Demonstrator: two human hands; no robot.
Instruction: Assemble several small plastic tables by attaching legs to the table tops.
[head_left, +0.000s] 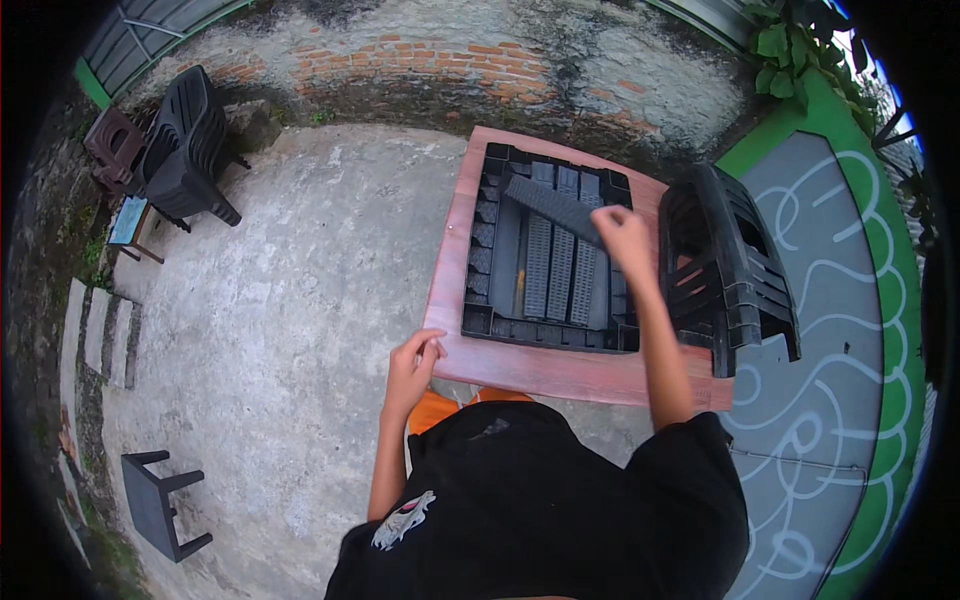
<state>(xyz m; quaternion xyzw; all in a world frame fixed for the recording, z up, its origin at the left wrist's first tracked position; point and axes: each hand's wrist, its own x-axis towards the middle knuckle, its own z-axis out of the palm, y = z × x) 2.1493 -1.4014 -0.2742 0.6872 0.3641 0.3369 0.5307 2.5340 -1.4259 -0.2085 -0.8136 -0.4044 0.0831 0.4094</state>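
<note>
A shallow black plastic tray [490, 327] with a raised, compartmented rim lies on the reddish wooden table [600, 378]. Inside it, several long dark grey strips [562, 270], patterned with small holes or bumps, rest side by side. My right hand [622, 235] is closed on the near right end of another dark patterned strip [550, 203]. That strip slants across the others, its far end toward the tray's upper left. At the table's near left edge, my left hand [412, 358] hangs loosely, fingers slightly bent and apart, with nothing visible in it.
Close to the table's right side stands a black plastic chair [735, 260]. Stacked dark chairs [190, 160] and a small blue-topped stool [130, 220] are at the far left. A dark small table [155, 505] lies tipped at lower left. A worn brick wall [420, 75] runs behind.
</note>
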